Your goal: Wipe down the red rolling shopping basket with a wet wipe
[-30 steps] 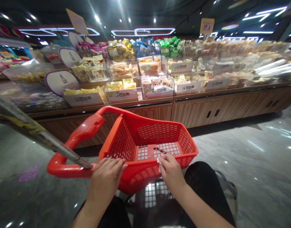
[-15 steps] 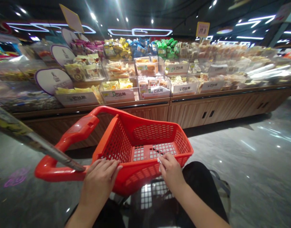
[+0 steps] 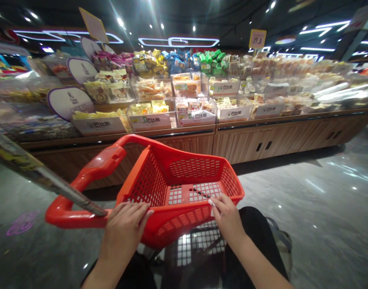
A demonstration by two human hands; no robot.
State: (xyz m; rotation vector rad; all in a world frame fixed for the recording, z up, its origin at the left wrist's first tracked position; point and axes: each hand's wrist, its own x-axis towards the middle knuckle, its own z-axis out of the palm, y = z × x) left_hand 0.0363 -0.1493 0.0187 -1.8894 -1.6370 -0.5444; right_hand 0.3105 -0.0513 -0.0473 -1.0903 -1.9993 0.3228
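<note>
A red plastic shopping cart (image 3: 199,156) with a lattice basket stands in front of me, its handle (image 3: 81,176) to the left. My left hand (image 3: 125,222) is closed over the near rim at the handle end. Further right along the same rim, my right hand (image 3: 227,216) pinches a small white tissue (image 3: 211,202), mostly hidden by the fingers, against the edge. A dark thin strip shows on the basket floor near the right fingertips.
A worn pole (image 3: 51,178) slants in from the left to the handle side. Beyond the cart runs a wooden display counter (image 3: 244,142) with clear bins of packaged snacks. Price signs (image 3: 257,39) rise above it. My dark-clothed knee (image 3: 256,233) is beside the cart.
My right hand has slid a little to the right along the near rim with the white tissue. My left hand stays on the rim.
</note>
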